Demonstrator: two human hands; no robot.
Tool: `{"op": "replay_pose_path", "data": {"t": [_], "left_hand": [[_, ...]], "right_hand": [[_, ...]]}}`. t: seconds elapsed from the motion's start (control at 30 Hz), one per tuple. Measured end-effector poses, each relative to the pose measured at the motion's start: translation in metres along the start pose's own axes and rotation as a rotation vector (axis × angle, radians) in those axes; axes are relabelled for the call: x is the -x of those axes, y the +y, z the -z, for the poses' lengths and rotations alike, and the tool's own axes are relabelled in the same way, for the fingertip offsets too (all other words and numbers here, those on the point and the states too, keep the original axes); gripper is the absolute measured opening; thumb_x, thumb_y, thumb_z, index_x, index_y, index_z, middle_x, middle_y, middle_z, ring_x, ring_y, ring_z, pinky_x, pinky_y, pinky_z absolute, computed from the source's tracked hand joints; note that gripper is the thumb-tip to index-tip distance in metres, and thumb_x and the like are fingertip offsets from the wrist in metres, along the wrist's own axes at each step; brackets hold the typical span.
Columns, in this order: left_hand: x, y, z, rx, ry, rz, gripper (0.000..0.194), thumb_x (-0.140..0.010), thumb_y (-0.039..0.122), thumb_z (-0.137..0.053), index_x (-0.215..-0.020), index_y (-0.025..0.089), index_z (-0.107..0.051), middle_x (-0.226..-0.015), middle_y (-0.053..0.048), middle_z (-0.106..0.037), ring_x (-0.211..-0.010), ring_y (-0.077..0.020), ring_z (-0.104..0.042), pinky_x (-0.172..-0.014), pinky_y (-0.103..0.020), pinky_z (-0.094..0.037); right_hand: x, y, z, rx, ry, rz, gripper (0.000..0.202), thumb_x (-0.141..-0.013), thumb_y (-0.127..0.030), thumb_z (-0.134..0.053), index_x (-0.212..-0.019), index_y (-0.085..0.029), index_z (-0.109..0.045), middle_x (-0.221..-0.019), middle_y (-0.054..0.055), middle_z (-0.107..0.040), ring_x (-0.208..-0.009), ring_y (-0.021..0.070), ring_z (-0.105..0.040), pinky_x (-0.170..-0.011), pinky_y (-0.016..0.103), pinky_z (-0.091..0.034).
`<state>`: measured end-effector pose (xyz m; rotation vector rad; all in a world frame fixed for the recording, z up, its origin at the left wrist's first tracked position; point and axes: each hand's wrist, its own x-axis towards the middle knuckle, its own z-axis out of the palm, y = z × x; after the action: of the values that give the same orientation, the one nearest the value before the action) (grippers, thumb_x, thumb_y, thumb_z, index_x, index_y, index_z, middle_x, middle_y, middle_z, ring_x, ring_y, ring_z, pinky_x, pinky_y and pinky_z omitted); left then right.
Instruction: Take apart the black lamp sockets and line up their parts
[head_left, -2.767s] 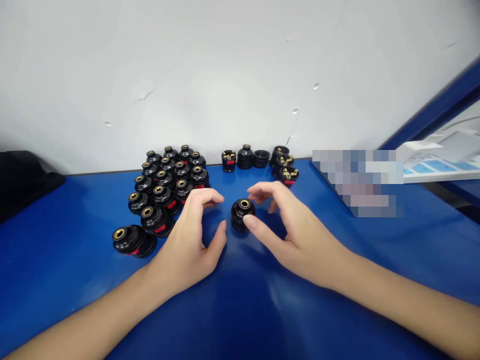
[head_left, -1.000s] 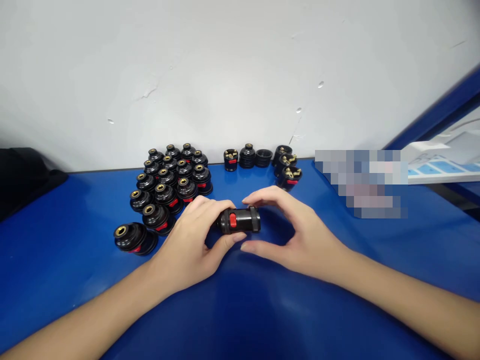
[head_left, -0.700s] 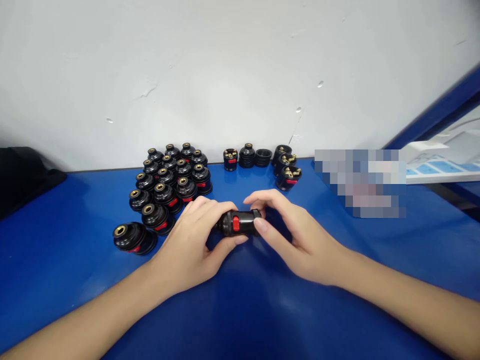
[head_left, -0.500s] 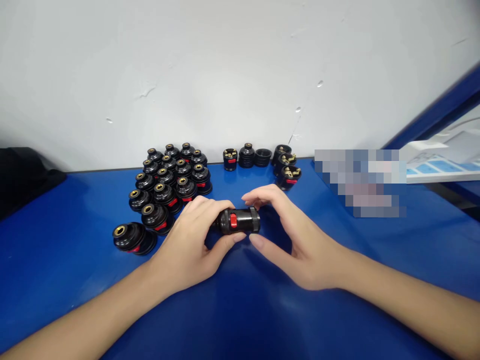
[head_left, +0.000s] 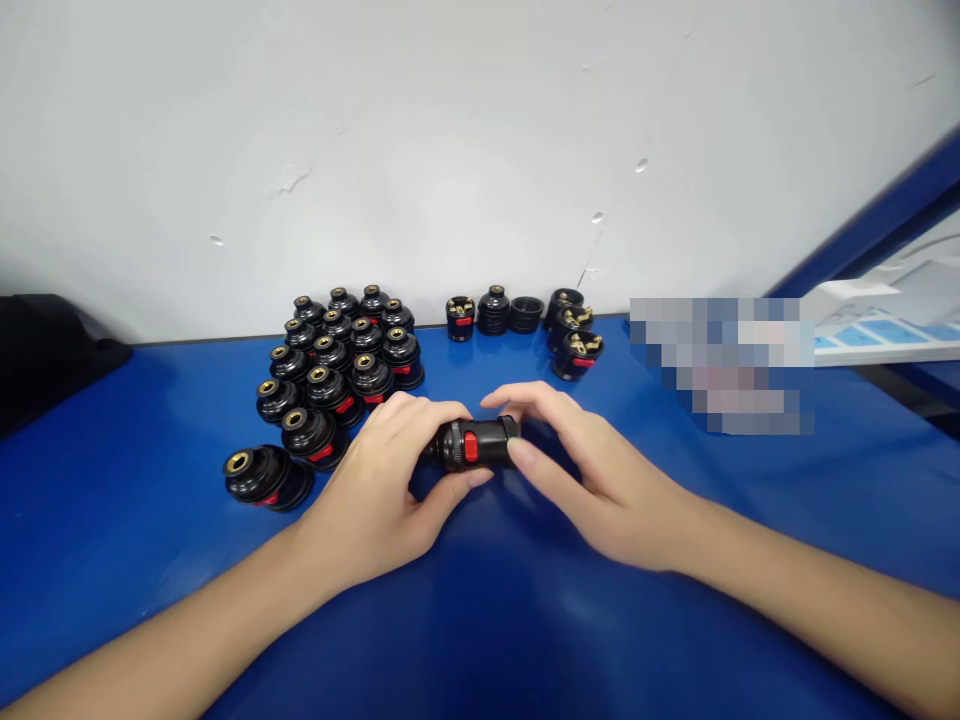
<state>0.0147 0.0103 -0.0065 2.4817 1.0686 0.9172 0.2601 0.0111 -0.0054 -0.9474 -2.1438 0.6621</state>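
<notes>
A black cylindrical socket with a red switch lies sideways between my hands, just above the blue table. My left hand is wrapped round its left end, thumb along the lower side. At the ribbed ring on its right end, my right hand has thumb and fingers closed on the ring. To the left stand several black sockets with brass-rimmed holes on top, some showing red switches. Behind the hands are a socket body with brass contacts, a black cap and a black ring.
Several socket bodies with brass contacts stand behind my right hand. A pale wall rises at the table's back edge. Dark cloth lies at the far left; a pixelated patch and a white tray are on the right.
My right thumb has moved up and onto the ring end of the socket, and the fingers have come down slightly. A ribbed band now shows near the left hand, left of the red switch.
</notes>
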Motion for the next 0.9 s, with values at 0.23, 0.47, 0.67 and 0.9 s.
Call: {"op": "replay_pose_path", "data": {"t": [0.23,0.47,0.67,0.9], "left_hand": [[0.0002,0.0008,0.0000,0.005,-0.006,0.007,0.030,-0.103,0.030,-0.072,-0.129,0.024,-0.058,-0.108,-0.002,-0.070,-0.095,-0.0190,-0.062,-0.087,-0.036,-0.050],[-0.0019,0.0012,-0.0007,0.004,-0.013,0.002,0.028,-0.104,0.029,-0.070,-0.129,0.024,-0.058,-0.108,-0.002,-0.070,-0.094,-0.0188,-0.062,-0.087,-0.035,-0.050],[-0.0017,0.0008,-0.0002,-0.002,-0.015,0.008,0.029,-0.104,0.031,-0.070,-0.130,0.025,-0.058,-0.106,-0.002,-0.069,-0.094,-0.0205,-0.062,-0.085,-0.036,-0.050],[-0.0013,0.0007,-0.0003,-0.008,-0.016,0.004,0.029,-0.104,0.031,-0.070,-0.130,0.025,-0.058,-0.108,-0.003,-0.070,-0.094,-0.0210,-0.062,-0.086,-0.036,-0.050]], "right_hand": [[0.0002,-0.0003,0.0009,-0.051,0.013,-0.032,0.028,-0.110,-0.031,-0.051,-0.136,-0.021,-0.053,-0.107,0.008,-0.069,-0.099,0.0236,-0.068,-0.094,0.042,-0.056],[0.0006,0.0006,0.0015,-0.024,0.005,0.032,0.034,-0.106,-0.030,-0.057,-0.138,-0.020,-0.054,-0.116,0.011,-0.067,-0.108,0.0261,-0.067,-0.097,0.044,-0.056],[0.0008,-0.0011,0.0011,-0.007,0.012,0.079,0.043,-0.101,-0.026,-0.063,-0.142,-0.022,-0.052,-0.122,0.013,-0.066,-0.108,0.0266,-0.066,-0.095,0.044,-0.058],[0.0014,0.0003,0.0015,0.032,0.021,0.040,0.039,-0.106,-0.028,-0.056,-0.145,-0.023,-0.052,-0.118,0.011,-0.070,-0.109,0.0270,-0.069,-0.099,0.047,-0.057]]}}
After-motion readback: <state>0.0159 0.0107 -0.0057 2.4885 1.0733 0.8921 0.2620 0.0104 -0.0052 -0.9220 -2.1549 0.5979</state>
